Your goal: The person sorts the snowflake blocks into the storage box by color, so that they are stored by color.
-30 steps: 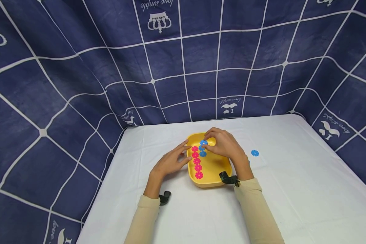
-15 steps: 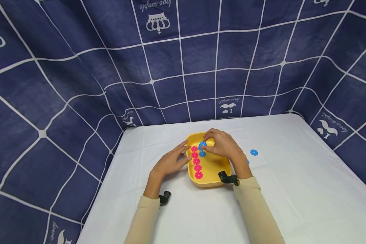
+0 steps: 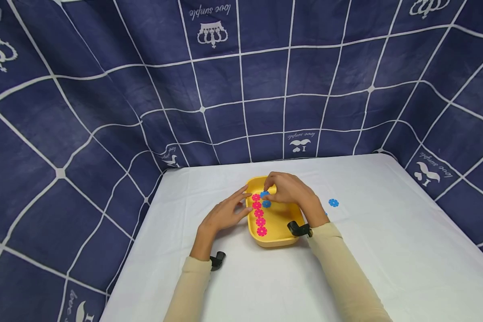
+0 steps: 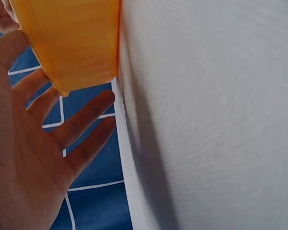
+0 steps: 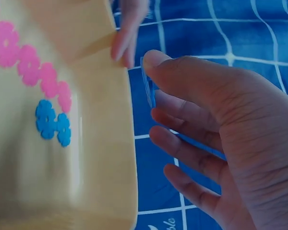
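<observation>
A yellow tray (image 3: pixel 279 232) stands on the white table. Inside it, several pink flower-shaped plastic pieces (image 3: pixel 259 213) run in a row along the left side. Two blue flower-shaped pieces (image 5: pixel 46 120) lie beside the far end of that row. My left hand (image 3: pixel 225 213) touches the tray's left rim, its fingers spread and nearly straight. Above the far part of the tray, my right hand (image 3: pixel 290 188) pinches another blue flower-shaped piece (image 5: pixel 148 84) on edge between thumb and index finger. In the head view, that hand partly covers the blue pieces.
To the right of the tray, a loose blue piece (image 3: pixel 333 203) lies on the white tablecloth (image 3: pixel 386 241). Another blue bit shows beside the right forearm, mostly hidden. A dark blue checked curtain (image 3: pixel 261 112) encloses the table's back and sides.
My right hand has shifted slightly left and nearer, bringing the held blue piece down toward the blue pieces in the tray. My left hand keeps its place at the rim.
</observation>
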`<action>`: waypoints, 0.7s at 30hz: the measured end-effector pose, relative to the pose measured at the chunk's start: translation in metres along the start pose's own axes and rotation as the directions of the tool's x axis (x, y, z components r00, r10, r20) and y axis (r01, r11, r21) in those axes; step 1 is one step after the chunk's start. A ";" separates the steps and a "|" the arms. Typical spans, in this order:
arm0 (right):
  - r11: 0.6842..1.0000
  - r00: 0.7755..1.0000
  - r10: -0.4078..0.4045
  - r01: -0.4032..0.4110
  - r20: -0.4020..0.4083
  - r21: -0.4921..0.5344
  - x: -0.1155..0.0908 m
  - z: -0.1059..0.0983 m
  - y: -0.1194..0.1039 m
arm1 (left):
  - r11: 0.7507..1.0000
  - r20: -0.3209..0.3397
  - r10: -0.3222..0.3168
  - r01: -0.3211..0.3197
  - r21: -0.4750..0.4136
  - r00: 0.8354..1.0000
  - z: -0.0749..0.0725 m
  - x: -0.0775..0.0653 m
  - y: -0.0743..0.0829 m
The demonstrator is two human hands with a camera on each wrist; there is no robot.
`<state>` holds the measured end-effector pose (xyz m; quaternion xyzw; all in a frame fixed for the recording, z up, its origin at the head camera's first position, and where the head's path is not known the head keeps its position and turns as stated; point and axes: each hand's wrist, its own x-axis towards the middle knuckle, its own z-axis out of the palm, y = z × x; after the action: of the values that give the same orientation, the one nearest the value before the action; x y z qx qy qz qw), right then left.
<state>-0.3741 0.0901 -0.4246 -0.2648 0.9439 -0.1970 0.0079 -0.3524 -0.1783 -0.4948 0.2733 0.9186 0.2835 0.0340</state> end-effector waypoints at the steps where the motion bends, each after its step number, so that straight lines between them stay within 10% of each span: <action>1: 1.000 1.000 -0.005 0.006 0.018 -0.014 0.001 -0.001 -0.001 | 1.000 -0.002 0.002 -0.002 -0.003 1.000 0.000 0.000 0.000; 21: 0.964 0.934 -0.027 0.119 0.357 -0.238 0.023 0.004 -0.018 | 0.999 -0.018 0.032 -0.032 -0.005 0.999 -0.001 -0.002 0.002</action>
<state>-0.3843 0.0632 -0.4192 -0.3295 0.9342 -0.0232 0.1346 -0.3499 -0.1782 -0.4930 0.2854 0.9135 0.2889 0.0221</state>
